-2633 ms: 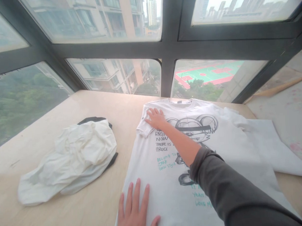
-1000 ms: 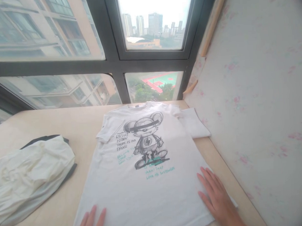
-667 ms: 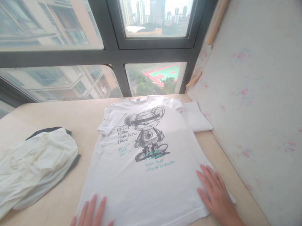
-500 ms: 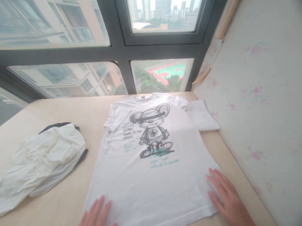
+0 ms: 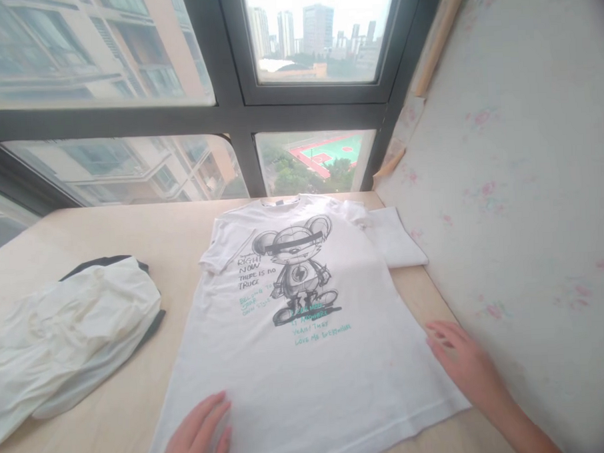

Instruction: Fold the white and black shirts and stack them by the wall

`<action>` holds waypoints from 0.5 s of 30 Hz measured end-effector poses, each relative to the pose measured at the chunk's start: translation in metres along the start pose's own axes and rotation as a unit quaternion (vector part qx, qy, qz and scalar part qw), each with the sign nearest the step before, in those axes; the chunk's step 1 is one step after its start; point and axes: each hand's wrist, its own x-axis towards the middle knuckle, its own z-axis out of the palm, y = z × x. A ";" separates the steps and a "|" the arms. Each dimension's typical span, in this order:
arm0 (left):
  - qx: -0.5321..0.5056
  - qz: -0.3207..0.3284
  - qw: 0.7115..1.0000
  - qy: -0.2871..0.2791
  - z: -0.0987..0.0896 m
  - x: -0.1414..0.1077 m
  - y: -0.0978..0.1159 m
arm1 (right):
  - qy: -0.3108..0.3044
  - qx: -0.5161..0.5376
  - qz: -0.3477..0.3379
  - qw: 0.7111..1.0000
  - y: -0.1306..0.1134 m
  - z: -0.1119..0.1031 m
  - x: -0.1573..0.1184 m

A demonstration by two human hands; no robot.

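Note:
A white T-shirt (image 5: 289, 380) lies spread face up, its collar toward the window, with a cartoon bear-like print and black and green lettering on its front. My left hand (image 5: 198, 435) rests on the lower left of the shirt, fingers stretched and slightly bent; the frame's bottom edge cuts it off. Beside the shirt's right edge, above the hem corner, is my right hand (image 5: 465, 359). Its fingers are loosely bent and a little apart, their tips at the fabric's edge. I see no cloth gripped in either hand.
A crumpled heap of off-white cloth with dark parts (image 5: 86, 316) lies at the left on the pale wooden surface (image 5: 176, 225). Folded white cloth (image 5: 397, 239) sits by the right sleeve. Windows with dark frames (image 5: 237, 122) rise behind; a flower-patterned wall (image 5: 531, 210) bounds the right.
The shirt's lower right corner now reaches farther right. My right hand has shifted from on the shirt near the hem to its side edge, farther up. The camera view has shifted slightly.

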 end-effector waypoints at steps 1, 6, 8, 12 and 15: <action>-0.022 -0.006 1.000 -0.007 0.001 0.028 0.011 | -0.004 0.026 0.012 1.000 -0.011 -0.001 0.027; -0.182 0.015 0.980 -0.073 0.018 0.170 0.069 | -0.006 0.074 0.078 0.994 -0.057 0.005 0.197; -0.226 0.022 0.970 -0.087 0.033 0.210 0.087 | -0.043 0.039 0.109 0.992 -0.065 0.015 0.266; -0.278 0.013 0.955 -0.099 0.072 0.245 0.105 | -0.058 0.002 0.140 0.988 -0.064 0.045 0.376; -0.305 -0.007 0.949 -0.084 0.095 0.244 0.105 | -0.073 -0.034 0.159 0.984 -0.056 0.069 0.427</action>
